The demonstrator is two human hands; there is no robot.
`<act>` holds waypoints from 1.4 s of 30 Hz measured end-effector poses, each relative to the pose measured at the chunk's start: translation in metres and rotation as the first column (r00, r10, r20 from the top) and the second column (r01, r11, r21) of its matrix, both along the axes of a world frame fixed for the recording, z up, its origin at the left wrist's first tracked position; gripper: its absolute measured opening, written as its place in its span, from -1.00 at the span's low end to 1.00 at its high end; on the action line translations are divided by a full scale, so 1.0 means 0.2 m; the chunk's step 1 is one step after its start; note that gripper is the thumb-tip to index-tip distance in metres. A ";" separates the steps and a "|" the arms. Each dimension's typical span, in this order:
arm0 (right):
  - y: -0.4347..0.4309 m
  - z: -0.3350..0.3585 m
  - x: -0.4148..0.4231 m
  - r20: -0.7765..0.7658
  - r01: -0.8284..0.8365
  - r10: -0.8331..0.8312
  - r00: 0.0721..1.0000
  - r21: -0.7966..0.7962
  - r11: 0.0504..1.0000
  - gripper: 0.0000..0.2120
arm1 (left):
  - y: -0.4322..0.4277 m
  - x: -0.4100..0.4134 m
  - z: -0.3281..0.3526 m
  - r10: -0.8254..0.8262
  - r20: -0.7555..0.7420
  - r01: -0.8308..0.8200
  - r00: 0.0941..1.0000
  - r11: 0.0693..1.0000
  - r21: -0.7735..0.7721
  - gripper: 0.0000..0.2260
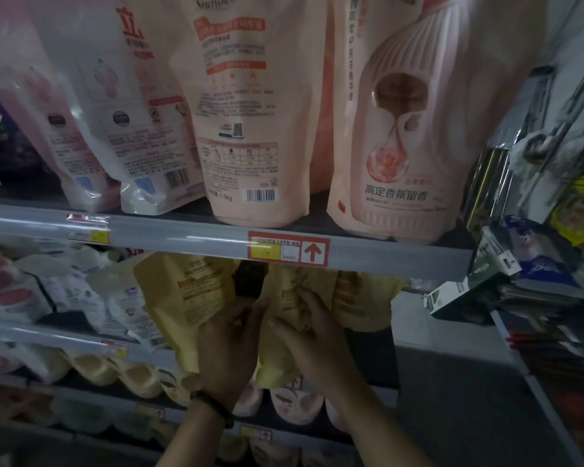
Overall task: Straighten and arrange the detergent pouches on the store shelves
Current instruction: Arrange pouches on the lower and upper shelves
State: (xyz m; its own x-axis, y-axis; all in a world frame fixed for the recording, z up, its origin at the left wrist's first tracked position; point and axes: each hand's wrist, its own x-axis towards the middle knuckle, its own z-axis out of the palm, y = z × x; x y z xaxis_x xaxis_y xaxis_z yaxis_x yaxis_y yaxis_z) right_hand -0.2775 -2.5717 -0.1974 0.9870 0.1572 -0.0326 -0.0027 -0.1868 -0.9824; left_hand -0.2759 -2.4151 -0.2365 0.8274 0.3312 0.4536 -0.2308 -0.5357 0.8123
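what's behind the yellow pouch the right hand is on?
Another yellow pouch shows past the front pouch, which the right hand holds. Anything deeper is covered.

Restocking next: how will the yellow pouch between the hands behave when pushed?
Likely floppy: the yellow pouch is creased near the right hand. Probably heavy for its size: the pink pouch above reads 1.5kg. May slump, like its leaning neighbour.
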 end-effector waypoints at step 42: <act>-0.38 -0.07 0.11 0.332 0.468 -0.360 0.872 -0.351 0.811 -0.61 | -0.28 0.06 -0.10 -0.240 -0.220 0.153 0.946 0.925 -0.348 -0.91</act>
State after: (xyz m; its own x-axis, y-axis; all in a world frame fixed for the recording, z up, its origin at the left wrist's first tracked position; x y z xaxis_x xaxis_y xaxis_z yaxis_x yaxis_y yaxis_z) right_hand -0.2564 -2.6481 -0.2107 0.9390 -0.2431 0.2434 0.0497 -0.6041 -0.7954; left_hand -0.2631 -2.4705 -0.2561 0.9633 0.2421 0.1161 -0.0675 -0.2000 0.9775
